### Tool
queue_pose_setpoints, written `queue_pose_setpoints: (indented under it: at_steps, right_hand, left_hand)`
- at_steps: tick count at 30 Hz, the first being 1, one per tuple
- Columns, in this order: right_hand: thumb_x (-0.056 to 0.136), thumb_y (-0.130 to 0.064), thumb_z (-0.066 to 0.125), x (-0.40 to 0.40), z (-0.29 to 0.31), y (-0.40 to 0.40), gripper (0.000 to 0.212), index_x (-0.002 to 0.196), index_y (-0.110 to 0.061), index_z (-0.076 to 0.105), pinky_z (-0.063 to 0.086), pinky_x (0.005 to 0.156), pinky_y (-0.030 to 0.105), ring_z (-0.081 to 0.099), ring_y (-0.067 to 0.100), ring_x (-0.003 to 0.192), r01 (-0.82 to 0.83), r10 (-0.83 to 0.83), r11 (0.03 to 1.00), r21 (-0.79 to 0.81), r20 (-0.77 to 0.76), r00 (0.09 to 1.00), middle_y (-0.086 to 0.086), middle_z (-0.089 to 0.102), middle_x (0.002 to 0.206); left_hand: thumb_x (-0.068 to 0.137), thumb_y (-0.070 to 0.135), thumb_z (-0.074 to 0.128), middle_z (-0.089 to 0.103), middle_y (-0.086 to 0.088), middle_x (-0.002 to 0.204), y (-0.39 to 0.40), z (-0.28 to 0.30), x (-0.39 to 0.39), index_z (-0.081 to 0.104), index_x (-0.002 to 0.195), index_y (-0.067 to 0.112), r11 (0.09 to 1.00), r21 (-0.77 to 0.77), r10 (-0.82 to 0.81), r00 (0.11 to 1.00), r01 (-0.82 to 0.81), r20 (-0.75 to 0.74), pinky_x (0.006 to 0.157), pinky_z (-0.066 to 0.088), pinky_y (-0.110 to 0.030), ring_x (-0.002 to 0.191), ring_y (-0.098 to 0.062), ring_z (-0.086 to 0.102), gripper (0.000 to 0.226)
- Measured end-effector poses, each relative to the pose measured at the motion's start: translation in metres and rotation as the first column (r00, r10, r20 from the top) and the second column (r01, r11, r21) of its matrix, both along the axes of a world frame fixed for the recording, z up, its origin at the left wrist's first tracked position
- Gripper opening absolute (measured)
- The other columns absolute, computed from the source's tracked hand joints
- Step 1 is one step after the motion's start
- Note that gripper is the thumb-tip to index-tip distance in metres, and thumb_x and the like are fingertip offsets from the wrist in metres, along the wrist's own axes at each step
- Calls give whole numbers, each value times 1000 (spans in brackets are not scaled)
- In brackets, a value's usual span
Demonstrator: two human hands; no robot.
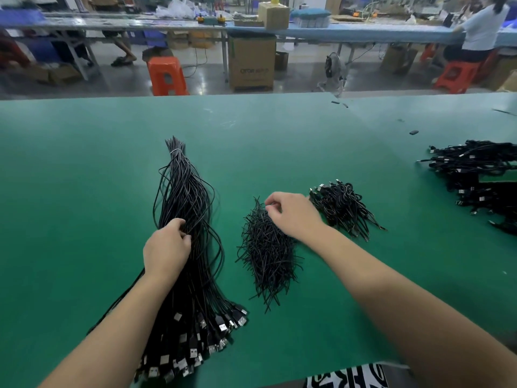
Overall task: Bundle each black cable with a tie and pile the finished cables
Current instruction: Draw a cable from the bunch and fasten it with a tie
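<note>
The counter [279, 141] wears a smooth green mat with a soft, low sheen. The long cables [193, 219] have slick black plastic jackets that catch thin highlights, and their plugs [223, 327] end in bright, shiny metal shells. The ties [268, 256] look like thin, matt black coated wire. Beyond the counter stand a glossy orange plastic stool [166, 77] and a dull brown cardboard box [251, 63].

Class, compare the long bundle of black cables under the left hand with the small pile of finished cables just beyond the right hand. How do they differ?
The long bundle lies stretched out straight, while the small pile holds cables coiled short. The long bundle is bound by one pale tie near its far end, with plugs fanned out at the near end; the small pile is a loose heap. The left hand touches the bundle; nothing touches the pile. Both are black cables on the green table.
</note>
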State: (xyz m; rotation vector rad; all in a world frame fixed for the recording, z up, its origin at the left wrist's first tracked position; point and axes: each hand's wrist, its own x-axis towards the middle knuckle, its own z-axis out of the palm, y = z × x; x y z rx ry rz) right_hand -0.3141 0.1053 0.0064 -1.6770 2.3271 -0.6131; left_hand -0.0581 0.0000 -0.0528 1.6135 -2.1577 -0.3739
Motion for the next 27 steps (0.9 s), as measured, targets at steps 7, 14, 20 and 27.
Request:
queue_pose_setpoints:
  at_steps: [7, 14, 20, 27]
  right_hand:
    - [102, -26, 53, 71, -11, 2, 23, 119, -21, 67, 60, 59, 28, 68, 13, 67, -226, 171, 968, 109, 374, 912, -10, 71, 99]
    - [104, -22, 52, 135, -45, 2, 43, 145, -10, 48, 45, 46, 15, 62, 2, 59, -208, -8, 962, 179, 775, 632, 2, 67, 100]
    - [103, -18, 56, 156, -54, 2, 45, 144, -5, 45, 54, 58, 21, 63, 18, 85, -101, -114, 982, 162, 922, 369, 7, 58, 120]
    - [107, -29, 49, 164, -50, 3, 30, 90, -12, 66, 52, 77, 26, 63, 10, 77, -128, -59, 987, 92, 967, 246, 4, 70, 97]
  left_hand:
    - [86, 23, 76, 70, 6, 82, -14, 26, 7, 69, 116, 16, 997, 77, -8, 999, 11, -39, 74, 51, -31, 81, -21, 65, 31]
    - [82, 23, 79, 70, 2, 73, -14, 42, -3, 72, 98, 16, 948, 315, 19, 980, 45, -200, 69, 55, -31, 63, -20, 63, 19]
    - [89, 7, 73, 64, -11, 80, -8, 47, -6, 66, 110, 0, 739, 641, 156, 874, 206, -461, 47, 53, -23, 60, -16, 58, 23]
    - [88, -9, 67, 66, -15, 88, -8, 59, -13, 61, 115, -2, 706, 607, 336, 583, 365, -740, 56, 58, -24, 63, -16, 67, 29]
